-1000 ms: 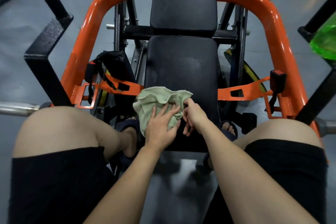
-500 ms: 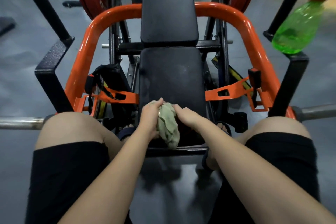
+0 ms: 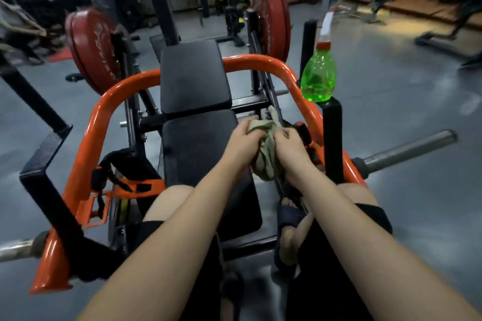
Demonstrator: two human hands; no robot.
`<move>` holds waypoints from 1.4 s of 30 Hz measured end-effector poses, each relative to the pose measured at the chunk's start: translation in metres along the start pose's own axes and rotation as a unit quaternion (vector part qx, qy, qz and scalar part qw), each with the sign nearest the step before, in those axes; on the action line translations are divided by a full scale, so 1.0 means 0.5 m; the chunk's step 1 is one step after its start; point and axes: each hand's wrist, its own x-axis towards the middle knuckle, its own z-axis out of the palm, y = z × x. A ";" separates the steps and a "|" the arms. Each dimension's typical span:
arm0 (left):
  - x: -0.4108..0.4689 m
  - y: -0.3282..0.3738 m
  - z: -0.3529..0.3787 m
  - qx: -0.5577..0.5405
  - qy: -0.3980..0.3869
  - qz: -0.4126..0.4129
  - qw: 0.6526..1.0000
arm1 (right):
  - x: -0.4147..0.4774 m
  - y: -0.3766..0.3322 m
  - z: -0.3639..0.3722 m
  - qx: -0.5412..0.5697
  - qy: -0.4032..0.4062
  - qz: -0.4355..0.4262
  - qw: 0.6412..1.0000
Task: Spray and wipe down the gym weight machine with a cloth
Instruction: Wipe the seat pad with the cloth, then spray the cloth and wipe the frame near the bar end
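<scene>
A crumpled pale green cloth (image 3: 266, 156) hangs bunched between my two hands above the right edge of the black seat pad (image 3: 198, 148). My left hand (image 3: 243, 142) grips its upper left side and my right hand (image 3: 289, 148) grips its right side. The weight machine has an orange tubular frame (image 3: 86, 143) and a black back pad (image 3: 194, 75). A green spray bottle (image 3: 318, 78) with a red collar stands upright on a black post (image 3: 332, 138) just right of my hands.
Red weight plates (image 3: 92, 49) hang on both sides at the back. Steel bar ends stick out at the right (image 3: 409, 148) and lower left. Black angled brackets (image 3: 44, 177) stand left. My knees and sandalled feet flank the seat. Grey floor lies all around.
The cloth went from spread flat on the seat's front edge to bunched up and lifted between both hands, shifted toward the right. My view rose, bringing the whole spray bottle into sight.
</scene>
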 end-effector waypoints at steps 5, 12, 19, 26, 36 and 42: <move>0.077 -0.019 0.127 -0.030 -0.061 0.022 0.997 | 0.036 0.009 -0.134 -0.065 0.112 -0.071 0.989; 0.207 -0.059 0.194 -0.171 -0.194 -0.038 0.965 | 0.084 -0.004 -0.157 -0.088 0.088 -0.070 0.990; 0.242 -0.090 0.104 -0.312 -0.298 -0.137 0.892 | 0.092 0.018 -0.108 -0.269 0.068 -0.160 0.947; 0.207 -0.066 0.073 -0.389 -0.301 -0.155 0.857 | 0.120 -0.073 -0.085 -0.280 0.250 -0.214 0.902; 0.197 -0.080 0.068 -0.546 -0.283 -0.204 0.762 | 0.215 -0.121 -0.112 -0.281 0.286 -0.235 0.886; 0.239 -0.097 0.088 -0.464 -0.277 -0.236 0.808 | 0.147 -0.124 -0.109 -0.264 0.286 -0.226 0.893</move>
